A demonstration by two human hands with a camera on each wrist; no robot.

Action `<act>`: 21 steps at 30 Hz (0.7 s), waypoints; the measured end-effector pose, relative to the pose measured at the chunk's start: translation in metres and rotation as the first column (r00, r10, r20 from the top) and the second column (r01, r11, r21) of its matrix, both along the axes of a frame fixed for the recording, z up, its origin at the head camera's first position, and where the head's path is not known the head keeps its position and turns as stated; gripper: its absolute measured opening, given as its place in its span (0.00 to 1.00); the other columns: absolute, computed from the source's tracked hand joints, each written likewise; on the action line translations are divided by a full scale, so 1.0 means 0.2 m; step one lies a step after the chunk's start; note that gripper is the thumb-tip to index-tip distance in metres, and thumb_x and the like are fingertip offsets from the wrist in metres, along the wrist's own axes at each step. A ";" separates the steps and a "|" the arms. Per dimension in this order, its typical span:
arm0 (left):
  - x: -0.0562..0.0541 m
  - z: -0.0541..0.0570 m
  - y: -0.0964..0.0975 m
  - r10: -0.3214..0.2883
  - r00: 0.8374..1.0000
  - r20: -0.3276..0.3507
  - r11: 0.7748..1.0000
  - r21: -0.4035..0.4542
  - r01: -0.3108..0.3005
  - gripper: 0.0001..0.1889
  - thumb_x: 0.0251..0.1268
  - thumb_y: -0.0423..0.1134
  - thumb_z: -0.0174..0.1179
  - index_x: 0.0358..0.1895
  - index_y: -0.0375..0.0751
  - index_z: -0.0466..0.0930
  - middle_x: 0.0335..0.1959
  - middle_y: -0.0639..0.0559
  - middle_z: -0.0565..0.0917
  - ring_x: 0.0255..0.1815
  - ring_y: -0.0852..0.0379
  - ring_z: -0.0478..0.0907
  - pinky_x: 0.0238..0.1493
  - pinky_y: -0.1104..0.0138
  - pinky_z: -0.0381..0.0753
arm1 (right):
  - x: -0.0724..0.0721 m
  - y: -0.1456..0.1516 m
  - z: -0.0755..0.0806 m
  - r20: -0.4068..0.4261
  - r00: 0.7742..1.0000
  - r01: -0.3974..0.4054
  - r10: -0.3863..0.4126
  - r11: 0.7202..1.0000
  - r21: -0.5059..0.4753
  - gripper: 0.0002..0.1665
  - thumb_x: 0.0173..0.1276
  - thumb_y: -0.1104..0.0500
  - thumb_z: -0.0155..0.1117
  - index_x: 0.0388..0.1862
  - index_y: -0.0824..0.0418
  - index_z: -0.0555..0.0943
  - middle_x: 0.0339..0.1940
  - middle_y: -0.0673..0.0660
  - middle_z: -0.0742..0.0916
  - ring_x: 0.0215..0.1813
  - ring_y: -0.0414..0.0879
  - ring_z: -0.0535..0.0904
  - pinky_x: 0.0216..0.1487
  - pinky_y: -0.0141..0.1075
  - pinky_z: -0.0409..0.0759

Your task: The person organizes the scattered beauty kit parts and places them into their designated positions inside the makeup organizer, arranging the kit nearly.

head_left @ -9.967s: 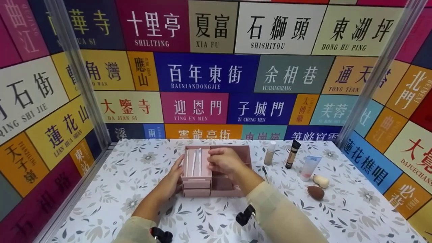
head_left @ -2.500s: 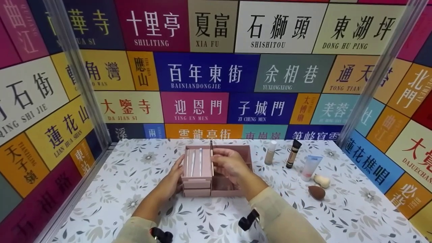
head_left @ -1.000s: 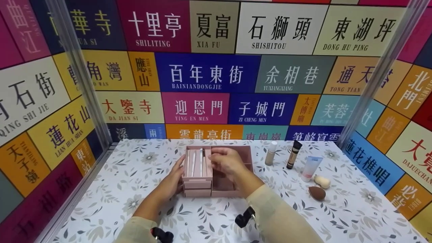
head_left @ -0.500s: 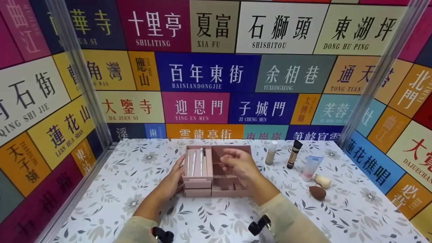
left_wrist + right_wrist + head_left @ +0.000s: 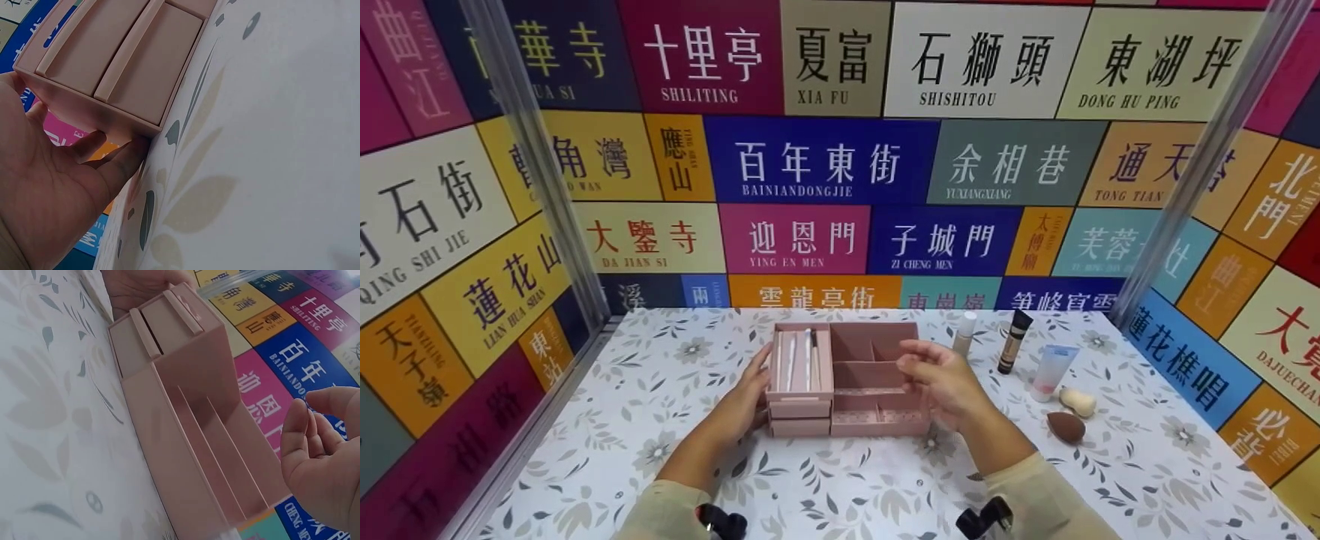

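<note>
Squarely toward the back of the table (image 5: 877, 487) sits the pink box (image 5: 877, 429), upright between the two hands. Its left half is a stack: a shallow tray (image 5: 800, 385) on top, and two closed drawers (image 5: 799, 409) beneath it, each with a lip along its front. Two white sticks (image 5: 790, 364) and a dark-tipped brush (image 5: 815, 367) lie lengthwise in the tray, the brush nearest its right wall. The right half is lower, split by dividers (image 5: 855, 375) into compartments.

The left hand (image 5: 744, 397) rests against the left side of the stack, thumb near the upper edge, the other fingers extended along the side toward the bottom. The right hand (image 5: 949, 386) hangs just beside the box's right end, idle, fingers loosely bent and the thumb close to the fingertips; the right wrist view shows it apart from the box.

Beyond that hand stands a white-capped bottle (image 5: 965, 327), its lower part hidden. Farther right come a black-capped tube (image 5: 1012, 346), a blue-and-pink tube (image 5: 1054, 373), a pale sponge (image 5: 1078, 403) and a brown sponge (image 5: 1066, 427), these last two near each other. Colourful signs (image 5: 821, 161) cover the walls around the table.
</note>
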State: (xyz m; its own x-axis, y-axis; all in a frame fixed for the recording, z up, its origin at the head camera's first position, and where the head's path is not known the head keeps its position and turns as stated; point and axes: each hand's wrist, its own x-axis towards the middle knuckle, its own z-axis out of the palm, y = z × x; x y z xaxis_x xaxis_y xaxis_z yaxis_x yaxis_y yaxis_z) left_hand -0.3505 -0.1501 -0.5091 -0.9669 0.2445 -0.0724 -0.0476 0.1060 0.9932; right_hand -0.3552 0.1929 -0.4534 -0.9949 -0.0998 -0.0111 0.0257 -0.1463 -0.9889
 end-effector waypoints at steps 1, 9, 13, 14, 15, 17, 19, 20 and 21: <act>0.00 0.00 0.00 0.001 1.000 -0.002 1.000 -0.001 -0.001 0.31 0.86 0.62 0.40 0.86 0.82 0.44 0.87 0.41 0.61 0.81 0.39 0.71 0.82 0.42 0.67 | 0.00 0.02 0.00 0.001 1.000 0.006 -0.006 1.000 0.007 0.25 0.74 0.69 0.67 0.68 0.68 0.78 0.43 0.52 0.86 0.42 0.44 0.82 0.40 0.31 0.86; 0.00 0.00 0.01 0.003 1.000 -0.014 1.000 -0.031 -0.003 0.31 0.86 0.62 0.38 0.86 0.81 0.44 0.88 0.40 0.58 0.81 0.36 0.70 0.81 0.41 0.68 | 0.02 0.17 -0.01 0.024 1.000 0.019 -0.020 0.999 0.046 0.25 0.76 0.66 0.67 0.70 0.66 0.77 0.43 0.51 0.85 0.44 0.45 0.84 0.46 0.34 0.89; -0.01 0.00 0.00 0.006 1.000 -0.007 0.999 -0.045 -0.006 0.31 0.85 0.63 0.38 0.86 0.83 0.44 0.89 0.41 0.56 0.82 0.35 0.69 0.82 0.40 0.66 | 0.05 0.26 -0.01 0.030 0.999 0.025 -0.027 0.997 0.073 0.25 0.76 0.66 0.68 0.69 0.65 0.78 0.42 0.51 0.85 0.43 0.45 0.84 0.46 0.34 0.89; -0.01 0.00 0.00 0.004 1.000 -0.007 0.999 -0.043 -0.005 0.31 0.86 0.63 0.38 0.86 0.83 0.44 0.89 0.41 0.56 0.82 0.35 0.69 0.82 0.40 0.66 | 0.06 0.28 -0.01 0.029 0.999 0.022 -0.025 0.996 0.084 0.26 0.76 0.65 0.68 0.70 0.65 0.77 0.43 0.51 0.86 0.44 0.44 0.84 0.46 0.34 0.89; -0.01 0.00 0.00 0.001 1.000 -0.008 0.999 -0.039 -0.002 0.31 0.86 0.62 0.38 0.86 0.82 0.43 0.89 0.40 0.56 0.82 0.34 0.69 0.82 0.40 0.66 | 0.06 0.31 -0.01 0.027 0.999 0.024 -0.027 0.995 0.093 0.26 0.75 0.65 0.69 0.70 0.66 0.77 0.43 0.50 0.86 0.44 0.44 0.84 0.47 0.34 0.90; -0.01 0.00 0.00 -0.003 1.000 -0.007 1.000 -0.029 0.003 0.31 0.86 0.62 0.38 0.86 0.82 0.43 0.89 0.40 0.56 0.82 0.35 0.69 0.82 0.40 0.66 | 0.08 0.36 -0.01 0.019 0.999 0.028 -0.030 0.994 0.110 0.27 0.75 0.65 0.69 0.71 0.66 0.77 0.43 0.50 0.86 0.43 0.44 0.84 0.47 0.33 0.90; -0.01 0.00 0.00 -0.006 1.000 -0.002 1.000 -0.018 0.006 0.30 0.87 0.62 0.38 0.86 0.82 0.44 0.89 0.40 0.56 0.82 0.35 0.68 0.83 0.40 0.65 | 0.09 0.42 -0.01 0.015 0.999 0.030 -0.032 0.992 0.122 0.26 0.75 0.65 0.69 0.70 0.64 0.78 0.43 0.49 0.87 0.44 0.43 0.85 0.47 0.33 0.89; -0.01 0.00 0.00 -0.008 1.000 0.000 1.000 -0.015 0.008 0.30 0.87 0.62 0.38 0.86 0.82 0.44 0.89 0.41 0.56 0.82 0.35 0.68 0.83 0.40 0.65 | 0.10 0.45 -0.01 0.014 0.999 0.031 -0.033 0.991 0.129 0.25 0.75 0.65 0.69 0.69 0.63 0.79 0.43 0.49 0.87 0.44 0.43 0.84 0.48 0.33 0.89; -0.01 0.00 0.00 -0.003 1.000 0.006 1.000 -0.016 0.003 0.30 0.86 0.62 0.38 0.85 0.83 0.44 0.89 0.41 0.56 0.83 0.36 0.68 0.83 0.40 0.64 | 0.11 0.49 -0.01 0.014 0.999 0.037 -0.039 0.991 0.132 0.23 0.75 0.65 0.69 0.67 0.61 0.81 0.43 0.49 0.87 0.44 0.43 0.85 0.48 0.33 0.89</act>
